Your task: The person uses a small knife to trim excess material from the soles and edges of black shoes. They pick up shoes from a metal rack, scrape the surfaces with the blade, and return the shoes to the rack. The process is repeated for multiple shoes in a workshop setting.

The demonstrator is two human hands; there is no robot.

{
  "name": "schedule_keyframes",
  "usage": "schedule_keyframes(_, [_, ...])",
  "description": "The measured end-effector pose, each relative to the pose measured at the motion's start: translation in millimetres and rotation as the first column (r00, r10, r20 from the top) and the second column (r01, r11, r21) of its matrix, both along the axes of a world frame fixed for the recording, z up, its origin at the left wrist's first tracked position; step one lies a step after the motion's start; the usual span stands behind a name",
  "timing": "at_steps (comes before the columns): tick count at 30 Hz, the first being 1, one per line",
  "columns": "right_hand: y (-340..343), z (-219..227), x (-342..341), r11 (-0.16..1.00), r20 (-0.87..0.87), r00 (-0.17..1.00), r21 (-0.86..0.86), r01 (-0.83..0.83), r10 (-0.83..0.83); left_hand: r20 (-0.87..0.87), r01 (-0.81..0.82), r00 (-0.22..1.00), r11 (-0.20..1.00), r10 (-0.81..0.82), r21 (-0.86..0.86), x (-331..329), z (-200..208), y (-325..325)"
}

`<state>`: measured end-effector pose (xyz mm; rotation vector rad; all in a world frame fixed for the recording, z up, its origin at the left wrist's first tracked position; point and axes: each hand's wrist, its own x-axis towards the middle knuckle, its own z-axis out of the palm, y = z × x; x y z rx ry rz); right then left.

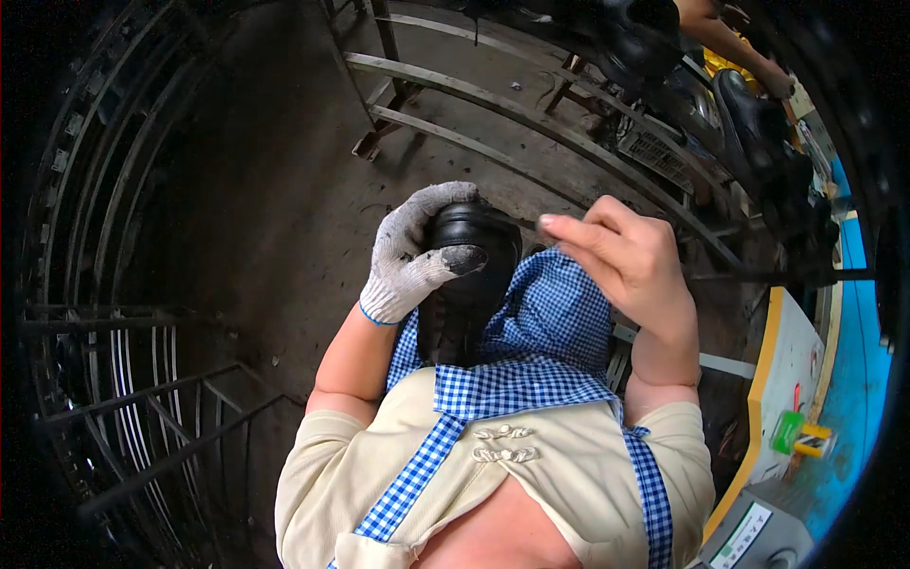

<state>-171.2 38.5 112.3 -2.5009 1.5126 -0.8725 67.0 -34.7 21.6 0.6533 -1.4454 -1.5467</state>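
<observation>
Cream shirt [569, 455]; gloved left hand [409, 248] grips glossy, round-toed black shoe [495, 270]; right hand [630, 254] pinched

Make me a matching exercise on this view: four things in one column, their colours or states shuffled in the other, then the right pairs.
Column one:
1. Left hand
2. Right hand
3. Apron
4. Shirt

Column two:
A. Cream
B. Bare, with no glove on
C. Blue-and-white checked
D. Gloved, gripping a black shoe

Right pairs: 1-D, 2-B, 3-C, 4-A
</observation>
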Motion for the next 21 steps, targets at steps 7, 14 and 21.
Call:
schedule_keyframes(7, [13.9,-82.6,-23.3,0.947,0.394,0.889,0.300,0.113,-0.232,-0.173,-0.225,0.958,0.973,0.230,0.049,15.4,-16.5,-31.3])
schedule_keyframes(14, [36.1,-154.7,4.1,0.998,0.267,0.963,-0.022,0.051,-0.044,-0.474,-0.177,0.696,0.769,0.539,0.615,19.5,-32.6,-68.1])
schedule_keyframes(21, [39.4,-133.5,7.0,1.000,0.288,0.958,0.016,-0.006,0.001,-0.451,-0.160,0.750,0.795,0.483,0.585,11.3,-59.0,-70.2])
